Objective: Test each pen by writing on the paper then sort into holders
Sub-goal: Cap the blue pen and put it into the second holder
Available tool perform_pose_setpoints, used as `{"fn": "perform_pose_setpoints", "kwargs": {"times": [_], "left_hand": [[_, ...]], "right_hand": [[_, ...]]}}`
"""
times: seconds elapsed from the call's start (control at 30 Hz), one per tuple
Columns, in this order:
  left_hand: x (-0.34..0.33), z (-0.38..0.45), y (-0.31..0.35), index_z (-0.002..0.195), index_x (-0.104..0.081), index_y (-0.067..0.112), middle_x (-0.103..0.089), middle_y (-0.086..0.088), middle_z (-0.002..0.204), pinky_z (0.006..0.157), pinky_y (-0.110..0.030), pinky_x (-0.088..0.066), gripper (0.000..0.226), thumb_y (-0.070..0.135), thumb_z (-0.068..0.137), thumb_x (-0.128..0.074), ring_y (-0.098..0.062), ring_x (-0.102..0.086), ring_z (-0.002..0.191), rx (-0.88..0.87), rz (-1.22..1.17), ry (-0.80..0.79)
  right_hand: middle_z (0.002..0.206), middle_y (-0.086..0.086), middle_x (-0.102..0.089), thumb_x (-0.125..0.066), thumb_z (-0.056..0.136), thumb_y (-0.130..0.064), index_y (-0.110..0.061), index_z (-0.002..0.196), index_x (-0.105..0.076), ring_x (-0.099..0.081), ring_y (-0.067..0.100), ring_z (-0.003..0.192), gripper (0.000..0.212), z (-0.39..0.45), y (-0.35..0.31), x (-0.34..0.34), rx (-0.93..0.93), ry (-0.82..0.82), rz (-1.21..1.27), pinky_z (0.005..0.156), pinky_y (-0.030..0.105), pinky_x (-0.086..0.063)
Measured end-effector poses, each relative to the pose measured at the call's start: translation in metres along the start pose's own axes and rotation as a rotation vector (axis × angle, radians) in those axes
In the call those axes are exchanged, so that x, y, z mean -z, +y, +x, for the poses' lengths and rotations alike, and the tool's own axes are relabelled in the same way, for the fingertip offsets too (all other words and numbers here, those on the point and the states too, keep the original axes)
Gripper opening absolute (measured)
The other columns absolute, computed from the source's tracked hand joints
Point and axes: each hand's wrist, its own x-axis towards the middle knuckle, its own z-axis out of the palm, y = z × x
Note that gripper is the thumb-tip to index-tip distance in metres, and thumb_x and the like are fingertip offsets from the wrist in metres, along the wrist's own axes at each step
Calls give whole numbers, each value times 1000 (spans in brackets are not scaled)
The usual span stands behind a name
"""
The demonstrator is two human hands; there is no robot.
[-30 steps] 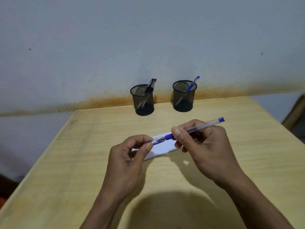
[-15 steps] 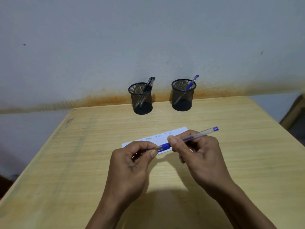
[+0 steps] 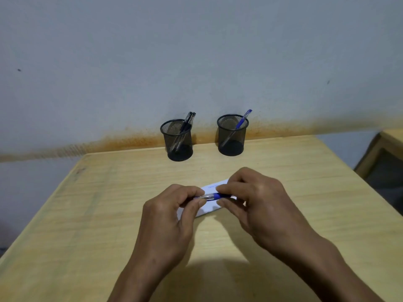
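While both of my hands meet over the middle of the wooden table (image 3: 305, 182), they share one blue pen (image 3: 214, 196) held level above the paper. My left hand (image 3: 170, 216) has its thumb and forefinger curled round the clear tip end of the pen, pinching it. My right hand (image 3: 257, 201) grips the blue grip section and the barrel, which runs off toward 3 o'clock and is hidden under my fingers. Whether a cap sits on the tip I cannot tell.

Under the pen lies a white slip of paper (image 3: 210, 209), flat on the table, mostly covered by my hands; a corner with faint blue writing shows at 12 o'clock from the pen.

At 12 o'clock from my hands, near the far edge of the table and against the grey wall (image 3: 196, 51), stand two black mesh holders, apart from each other. Of these, the left holder (image 3: 177, 141), at about 11 o'clock, carries two black pens (image 3: 188, 119) leaning toward 1 o'clock, their tops touching. At about 12 o'clock, the right holder (image 3: 232, 137) carries one blue pen in the holder (image 3: 244, 118), also leaning toward 1 o'clock over the rim.

An orange-brown stain (image 3: 130, 140) runs along the wall just above the table line. At 3 o'clock, past the table's edge, part of a wooden frame (image 3: 375, 149) shows.
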Motion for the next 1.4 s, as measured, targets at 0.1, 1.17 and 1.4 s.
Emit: {"fn": "perform_pose_setpoints", "kwargs": {"times": [0.1, 1.17, 1.4], "left_hand": [[-2, 16, 6, 94, -76, 27, -68, 25, 88, 74, -10, -48, 12, 23, 86, -67, 7, -63, 86, -54, 28, 1], [-125, 190, -35, 128, -56, 21, -53, -2, 126, 89, -25, -36, 56, 52, 83, -69, -19, -52, 118, 164, 59, -132], [-125, 190, -36, 126, -58, 24, -41, 10, 107, 87, -21, -33, 52, 49, 82, -70, -15, -52, 113, 142, 45, -107]], "right_hand": [[81, -1, -63, -72, 87, -18, -17, 94, -78, -54, 16, 62, 9, 8, 10, -1, 97, 8, -74, 51, 29, -47], [65, -9, -69, -80, 82, -30, -14, 79, -76, -61, -3, 59, 17, 153, 159, -28, -730, 477, 446, 60, 13, -44], [65, -12, -68, -81, 82, -33, -16, 81, -78, -61, -5, 60, 17, 151, 162, -32, -744, 473, 451, 64, 14, -46]]}}
